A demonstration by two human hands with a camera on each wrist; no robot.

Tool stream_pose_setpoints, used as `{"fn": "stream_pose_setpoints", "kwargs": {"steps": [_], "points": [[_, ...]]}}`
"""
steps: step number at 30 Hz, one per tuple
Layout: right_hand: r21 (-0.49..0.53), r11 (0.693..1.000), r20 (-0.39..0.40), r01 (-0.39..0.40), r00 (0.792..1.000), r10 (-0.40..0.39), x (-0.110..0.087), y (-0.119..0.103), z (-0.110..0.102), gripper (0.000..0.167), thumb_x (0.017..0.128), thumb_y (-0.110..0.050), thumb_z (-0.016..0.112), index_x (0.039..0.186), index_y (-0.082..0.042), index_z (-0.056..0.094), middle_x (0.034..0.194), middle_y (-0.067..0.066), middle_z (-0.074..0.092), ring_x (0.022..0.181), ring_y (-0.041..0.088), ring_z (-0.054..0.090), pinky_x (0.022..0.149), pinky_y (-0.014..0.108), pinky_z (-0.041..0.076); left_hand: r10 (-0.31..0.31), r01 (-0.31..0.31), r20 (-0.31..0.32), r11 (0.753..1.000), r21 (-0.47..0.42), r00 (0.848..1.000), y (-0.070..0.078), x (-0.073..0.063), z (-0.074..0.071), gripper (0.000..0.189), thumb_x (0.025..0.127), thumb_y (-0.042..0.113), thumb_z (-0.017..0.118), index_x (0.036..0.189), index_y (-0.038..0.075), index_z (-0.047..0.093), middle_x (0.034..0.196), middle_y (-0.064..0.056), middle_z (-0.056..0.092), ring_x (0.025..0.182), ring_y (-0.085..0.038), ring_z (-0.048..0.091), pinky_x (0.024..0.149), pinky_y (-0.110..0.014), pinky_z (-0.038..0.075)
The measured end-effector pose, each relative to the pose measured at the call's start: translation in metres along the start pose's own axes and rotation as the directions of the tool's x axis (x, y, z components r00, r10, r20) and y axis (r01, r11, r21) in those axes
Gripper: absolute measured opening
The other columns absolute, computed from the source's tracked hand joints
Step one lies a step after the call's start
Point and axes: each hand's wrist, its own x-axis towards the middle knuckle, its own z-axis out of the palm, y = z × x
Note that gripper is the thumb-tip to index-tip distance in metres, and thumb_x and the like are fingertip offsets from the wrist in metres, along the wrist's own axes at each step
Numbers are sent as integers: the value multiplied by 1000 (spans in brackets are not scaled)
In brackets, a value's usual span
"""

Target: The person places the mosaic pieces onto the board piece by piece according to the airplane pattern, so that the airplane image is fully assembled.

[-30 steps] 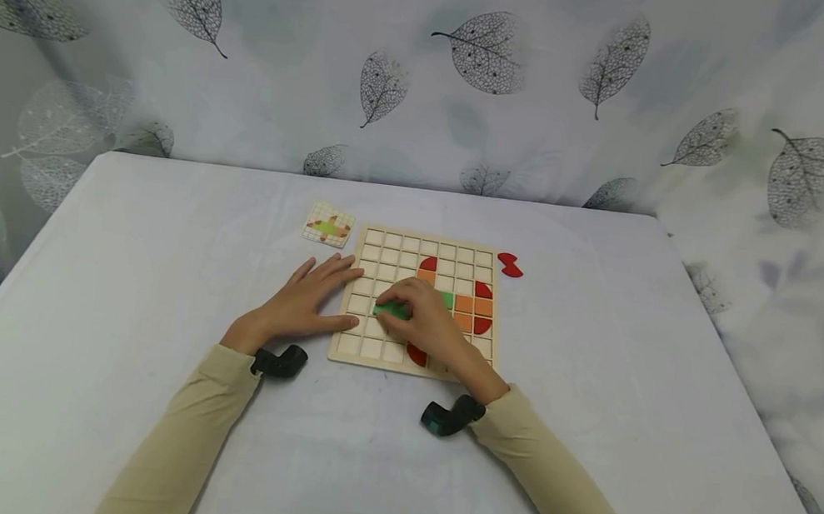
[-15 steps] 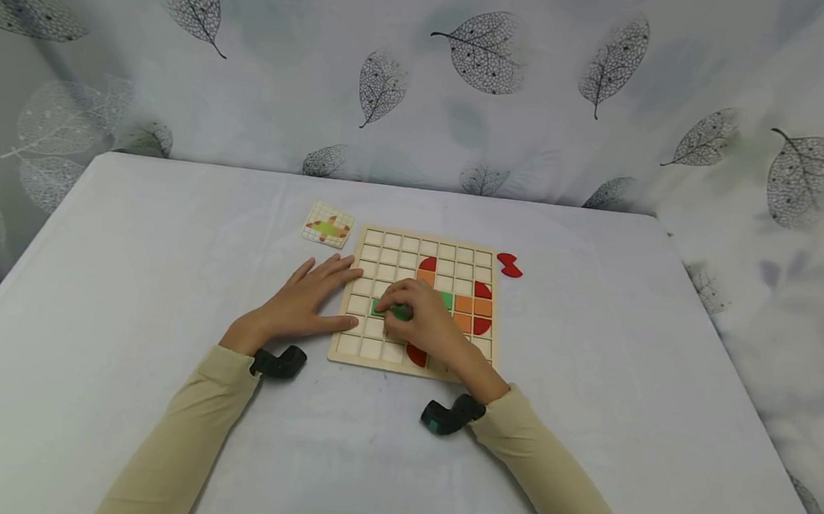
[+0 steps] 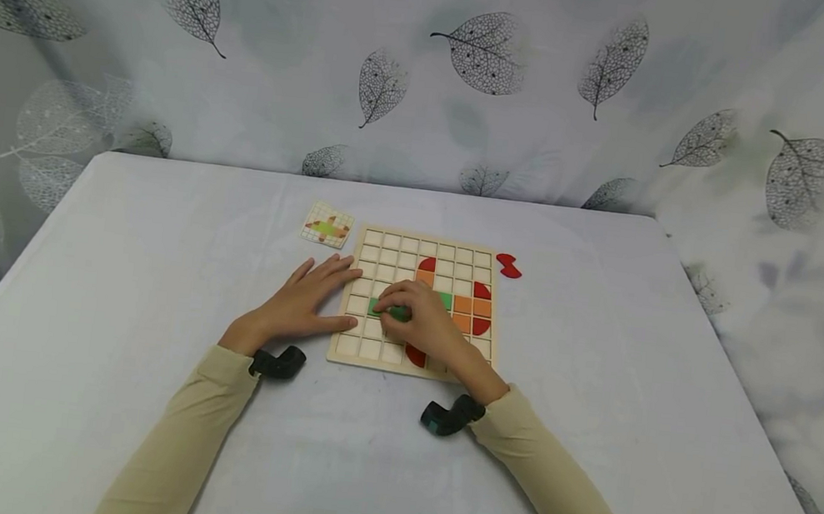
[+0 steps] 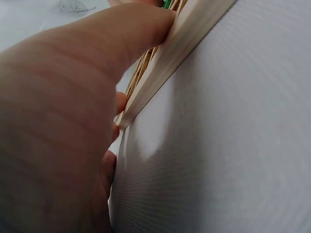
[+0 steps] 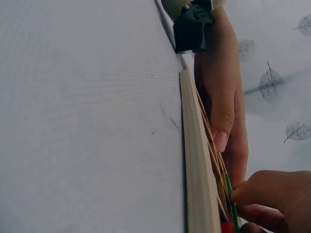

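A wooden grid board [image 3: 390, 256] lies on the white table, with orange, red and green pieces set in its cells. My right hand [image 3: 424, 317] is over the board's middle, thumb and fingers curled at a flat green piece [image 3: 399, 313]. Green shows at the left of the fingertips too, and the palm hides part of the grid. In the right wrist view the thumb tip touches the green piece [image 5: 232, 201], which lies low over the board. My left hand [image 3: 309, 301] is spread at the board's left side, thumb and fingertips resting on its edge.
A small square pattern card [image 3: 328, 225] lies past the board's upper left corner. Red curved pieces [image 3: 508, 265] lie just off its upper right corner. Orange pieces [image 3: 472, 306] and red quarter-rounds [image 3: 481, 326] fill cells on the right. A leaf-print cloth [image 3: 428, 108] hangs behind.
The green piece has shifted slightly left under my right fingertips, and more green shows at their left. My left hand has stayed in place on the board's edge.
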Motion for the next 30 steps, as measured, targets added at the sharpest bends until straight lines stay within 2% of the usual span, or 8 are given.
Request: {"fn": "stream_pose_setpoints", "kwargs": {"steps": [10, 16, 21, 25, 30], "points": [[55, 998, -55, 2, 998, 1, -5, 3, -8, 11, 88, -4, 68, 96, -4, 76, 108, 11, 65, 78, 20, 57, 69, 24, 51, 1, -1, -2, 1000, -5, 1000, 0, 1, 1, 77, 89, 45, 67, 152, 13, 34, 162, -10, 20, 151, -28, 8, 120, -50, -2], [68, 998, -86, -8, 996, 13, -6, 6, -17, 11, 86, -1, 69, 95, -3, 76, 104, 9, 66, 81, 21, 60, 70, 26, 53, 1, -1, -6, 1000, -1, 1000, -1, 1, 1, 77, 89, 45, 66, 152, 14, 35, 161, -11, 21, 151, -28, 8, 121, -50, -2], [79, 997, -108, -17, 994, 26, -8, 10, -26, 12, 86, 0, 67, 95, -1, 75, 103, 11, 66, 77, 23, 58, 68, 28, 50, 0, 0, -9, 1000, -3, 1000, -1, 0, 0, 77, 89, 45, 66, 152, 13, 35, 161, -11, 21, 151, -28, 8, 120, -50, -2], [84, 996, -125, -40, 991, 51, -11, 15, -36, 13, 87, 1, 67, 97, 0, 74, 103, 13, 66, 83, 27, 60, 70, 34, 52, 7, -7, -7, 1000, -8, 1000, 1, 0, 0, 77, 89, 44, 67, 152, 13, 35, 161, -12, 22, 151, -29, 9, 120, -50, -2], [38, 998, -158, -50, 986, 55, -16, 22, -48, 12, 88, 0, 68, 98, 0, 74, 104, 14, 66, 89, 28, 59, 71, 36, 54, 9, -9, -8, 1000, -2, 1000, 1, 0, 0, 77, 89, 43, 67, 151, 12, 36, 161, -13, 22, 150, -30, 10, 120, -50, -1]]}}
